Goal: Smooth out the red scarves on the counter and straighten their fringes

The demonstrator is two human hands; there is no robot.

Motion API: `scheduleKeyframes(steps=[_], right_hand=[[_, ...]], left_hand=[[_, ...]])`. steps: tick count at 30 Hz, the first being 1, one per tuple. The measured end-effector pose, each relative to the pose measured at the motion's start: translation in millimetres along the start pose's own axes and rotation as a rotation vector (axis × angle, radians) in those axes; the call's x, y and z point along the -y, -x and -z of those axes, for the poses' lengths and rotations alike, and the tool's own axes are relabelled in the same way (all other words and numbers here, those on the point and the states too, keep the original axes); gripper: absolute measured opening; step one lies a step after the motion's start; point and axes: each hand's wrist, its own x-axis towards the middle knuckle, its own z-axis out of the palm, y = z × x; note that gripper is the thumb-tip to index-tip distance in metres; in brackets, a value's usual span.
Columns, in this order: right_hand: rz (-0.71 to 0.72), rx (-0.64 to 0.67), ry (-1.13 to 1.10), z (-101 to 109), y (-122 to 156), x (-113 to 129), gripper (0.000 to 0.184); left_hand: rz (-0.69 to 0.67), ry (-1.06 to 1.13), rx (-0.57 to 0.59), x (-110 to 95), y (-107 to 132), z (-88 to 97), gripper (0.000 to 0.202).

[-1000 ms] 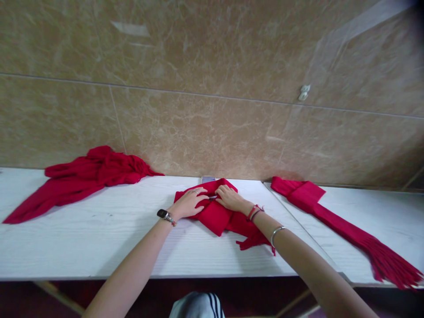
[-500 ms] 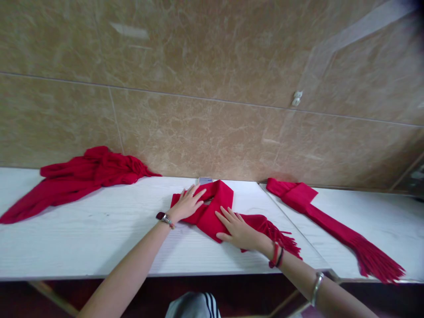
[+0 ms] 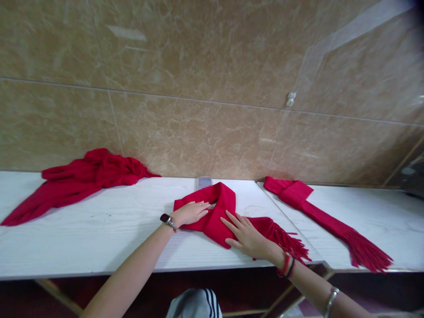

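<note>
A red scarf (image 3: pixel 220 221) lies folded on the white table (image 3: pixel 132 238), looped over itself with a small gap near its middle. Its fringed end (image 3: pixel 291 243) spreads to the right. My left hand (image 3: pixel 192 213) rests flat on the left part of the loop, fingers stretched out toward the gap. Across the crossing fold lies my right hand (image 3: pixel 245 234), its fingers spread on the cloth. Neither hand grasps anything. Parts of the scarf under both hands are hidden.
A crumpled red cloth (image 3: pixel 89 179) lies on the table at the left. Another red fringed scarf (image 3: pixel 318 216), folded at its far end, lies at the right, past a table seam. A small greyish rectangular item (image 3: pixel 204 182) sits by the tiled wall (image 3: pixel 185 137).
My left hand has turned and slid down from the loop's upper edge toward the gap. The right hand stays on the fold. The camera view has shifted slightly.
</note>
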Motion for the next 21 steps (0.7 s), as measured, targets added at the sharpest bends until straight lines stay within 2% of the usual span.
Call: scheduleKeyframes(steps=[2, 6, 8, 12, 15, 18, 21], right_hand=[[-0.009, 0.019, -0.022, 2.2, -2.1, -0.3, 0.06], [-0.028, 0.081, -0.086, 9.1, -6.3, -2.0, 0.06], [-0.056, 0.093, -0.116, 11.2, -6.6, -2.4, 0.059], [-0.1, 0.026, -0.082, 5.7, -4.6, 0.5, 0.061], [-0.08, -0.014, -0.029, -1.4, -3.0, 3.5, 0.06], [-0.064, -0.006, -0.045, -1.9, -1.4, -1.2, 0.058], [-0.114, 0.003, -0.078, 4.5, 3.0, -19.2, 0.056]], left_hand=[[0.005, -0.003, -0.105, 4.6, 0.3, 5.6, 0.041], [0.099, -0.043, -0.345, 6.2, 4.4, 18.3, 0.042], [0.124, -0.055, -0.351, -0.3, 9.1, 16.1, 0.046], [0.111, -0.156, -0.204, -14.6, 22.2, -4.6, 0.051], [0.075, -0.212, -0.168, -15.7, 29.2, -15.0, 0.046], [0.058, -0.211, -0.213, -13.6, 34.2, -13.8, 0.044], [0.136, -0.168, -0.349, -20.7, 42.0, -5.1, 0.041]])
